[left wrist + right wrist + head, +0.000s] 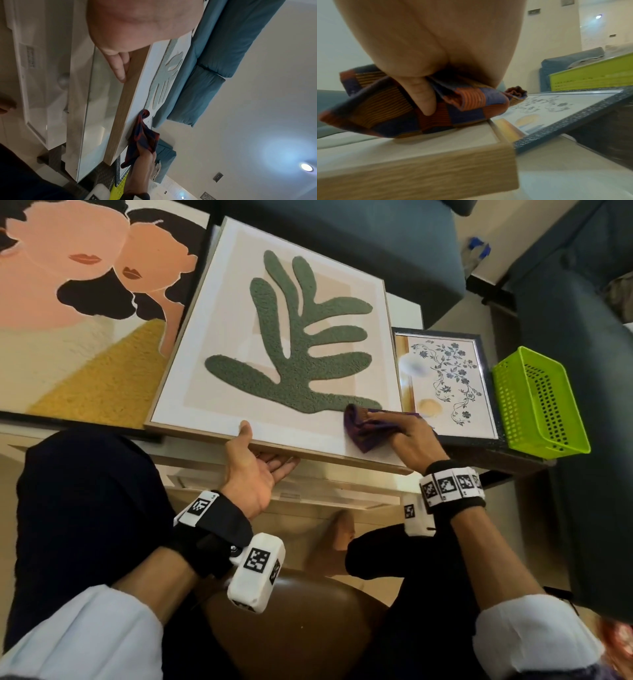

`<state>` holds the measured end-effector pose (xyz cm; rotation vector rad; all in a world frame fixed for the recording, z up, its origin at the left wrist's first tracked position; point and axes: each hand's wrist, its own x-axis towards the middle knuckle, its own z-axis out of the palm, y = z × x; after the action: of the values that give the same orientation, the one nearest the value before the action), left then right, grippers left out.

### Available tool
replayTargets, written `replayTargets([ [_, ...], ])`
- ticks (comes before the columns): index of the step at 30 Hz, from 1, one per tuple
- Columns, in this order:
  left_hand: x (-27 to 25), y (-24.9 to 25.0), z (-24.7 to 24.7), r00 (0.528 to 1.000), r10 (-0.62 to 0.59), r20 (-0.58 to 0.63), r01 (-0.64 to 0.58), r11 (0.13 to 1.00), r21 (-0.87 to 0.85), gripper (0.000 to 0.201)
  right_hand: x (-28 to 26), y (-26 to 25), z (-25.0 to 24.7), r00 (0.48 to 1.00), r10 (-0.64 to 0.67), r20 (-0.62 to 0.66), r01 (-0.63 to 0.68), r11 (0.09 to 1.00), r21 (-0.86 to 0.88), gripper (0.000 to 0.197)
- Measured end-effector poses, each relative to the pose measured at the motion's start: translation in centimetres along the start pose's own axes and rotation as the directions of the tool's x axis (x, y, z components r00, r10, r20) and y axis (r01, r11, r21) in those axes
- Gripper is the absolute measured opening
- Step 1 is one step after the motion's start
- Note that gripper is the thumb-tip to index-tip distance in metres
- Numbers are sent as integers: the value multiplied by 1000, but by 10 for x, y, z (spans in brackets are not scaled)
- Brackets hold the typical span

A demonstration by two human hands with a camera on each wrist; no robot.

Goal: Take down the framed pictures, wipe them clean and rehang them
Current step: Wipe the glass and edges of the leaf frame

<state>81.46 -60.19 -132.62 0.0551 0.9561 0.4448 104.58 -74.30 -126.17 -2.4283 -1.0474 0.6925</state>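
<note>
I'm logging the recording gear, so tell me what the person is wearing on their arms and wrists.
Both forearms are bare, with pale rolled-up sleeves at the elbows. The left hand has a black wrist strap with square black-and-white markers and a white boxy camera unit. The right hand has a black wristband ringed with similar markers.

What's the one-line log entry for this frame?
phase: wiping | left hand: grips leaf picture near edge | right hand: presses cloth on it
</note>
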Motion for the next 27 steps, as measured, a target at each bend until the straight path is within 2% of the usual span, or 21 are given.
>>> replayTargets([
  [7,-2,-2,2,1000,3,19,-4,1000,17,44,30,18,-24,995,53,-82,-54,998,-18,64],
  [12,-4,0,1,1000,7,15,-7,1000,17,49,39,16,-23,995,62,-78,-66,997,-46,70],
  [14,-5,1,2,1000,5,19,-6,1000,16,49,28,20,-19,994,80,-78,-82,997,-12,67],
  [18,-4,1,3,1000,-2,5,2,1000,10,50,-14,25,1,992,87,-97,-80,994,72,72],
  [23,-5,0,4,1000,-1,-9,1,1000,17,51,-60,8,43,985,109,-132,-90,985,144,73],
  [27,-4,0,6,1000,7,-22,-7,1000,6,53,-83,-36,90,989,-28,-143,46,991,123,73],
])
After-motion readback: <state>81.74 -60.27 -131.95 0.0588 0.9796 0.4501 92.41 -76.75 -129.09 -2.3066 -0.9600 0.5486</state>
